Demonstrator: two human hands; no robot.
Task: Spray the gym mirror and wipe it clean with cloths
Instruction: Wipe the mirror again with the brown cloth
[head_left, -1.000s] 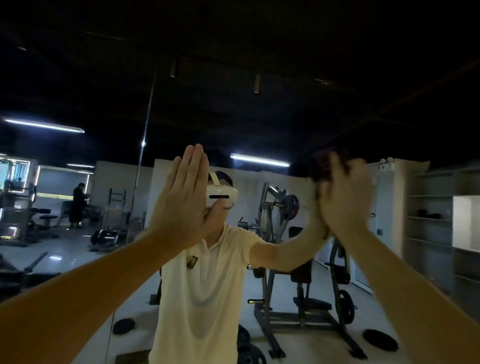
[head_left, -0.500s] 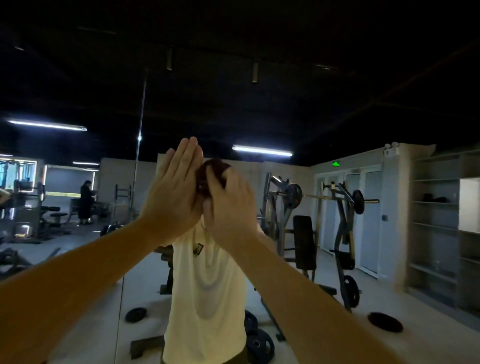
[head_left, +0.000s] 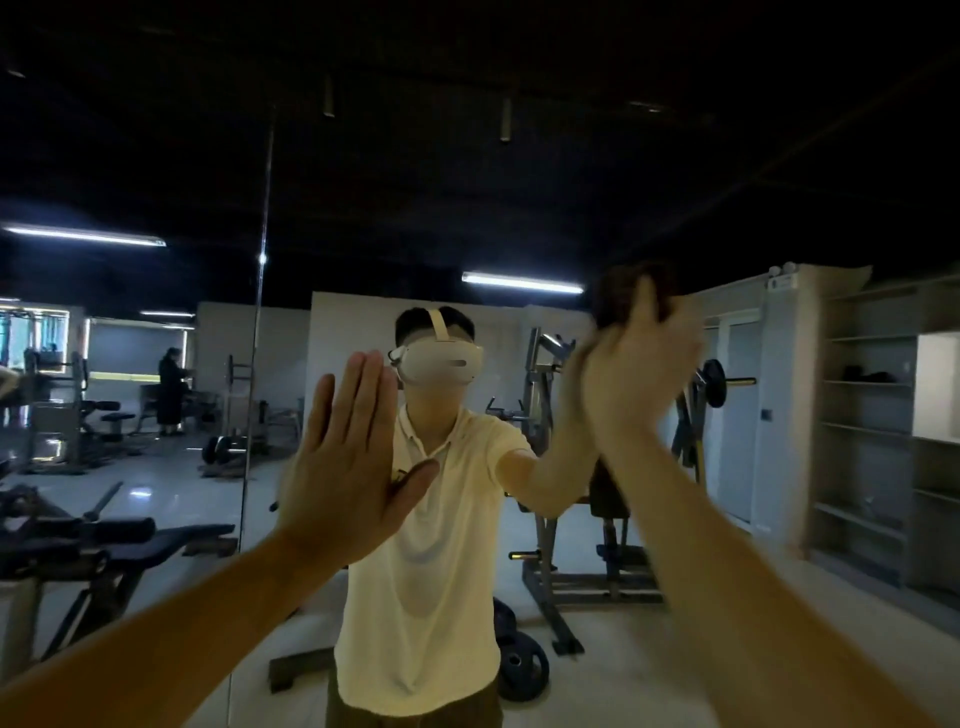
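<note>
The gym mirror (head_left: 519, 182) fills the whole view in front of me and shows my reflection in a pale shirt and white headset. My left hand (head_left: 345, 462) lies flat against the glass with straight fingers, left of centre. Up at the right, my right hand (head_left: 636, 374) presses a dark brown cloth (head_left: 631, 299) against the mirror; the cloth is bunched under the palm and sticks out above the fingers, blurred by motion. No spray bottle is in view.
A vertical seam (head_left: 260, 332) between mirror panels runs left of my left hand. The reflection shows weight machines (head_left: 550, 467), plates on the floor (head_left: 522, 670), benches at the left (head_left: 104, 545), shelving at the right (head_left: 867, 431) and a distant person (head_left: 170, 387).
My right hand with the cloth has swept from the middle, next to the left hand, out to the upper right. The left hand now sits lower in the view, still flat on the glass.
</note>
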